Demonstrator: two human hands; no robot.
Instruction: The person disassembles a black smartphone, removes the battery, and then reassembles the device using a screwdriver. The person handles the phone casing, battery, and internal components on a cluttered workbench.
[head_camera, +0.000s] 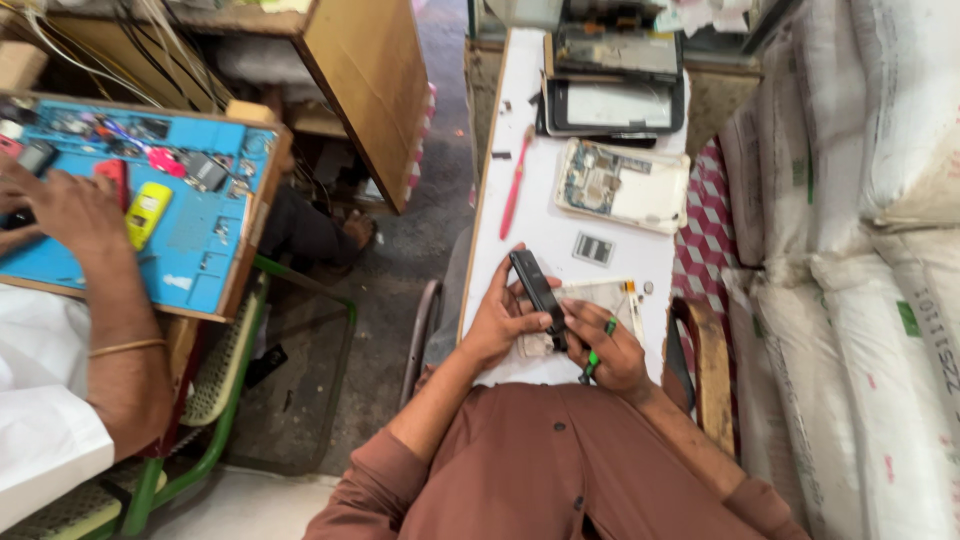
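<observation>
A narrow white workbench (560, 230) runs away from the viewer, with stacked white sacks (860, 200) along its right side and bare floor to its left. At the bench's far end lie a dark tablet-like device (615, 105) and, just nearer, an opened white device (625, 185) showing its circuit board. A red-handled tool (516, 185) lies along the left edge, and a small flat grey battery (593, 249) sits mid-bench.

At the near edge, the person in a brown shirt holds a slim black phone (535, 288) tilted above a pale panel (600, 300) lying on the bench. The left hand (500, 320) is wrapped around the phone's lower half, thumb pressed on its face. The right hand (610, 350) is closed around a green-handled tool (597, 362), whose working end meets the phone's lower end; the tip itself is hidden.

As a judgement: this work goes best with the left grip steady, the phone braced close to the bench, and only light pressure at the tool, since a slip could scar the casing or jab a finger.

At the left, another person's hand (70, 210) rests on a blue work mat (200, 240) strewn with small parts and a yellow phone (147, 213).
</observation>
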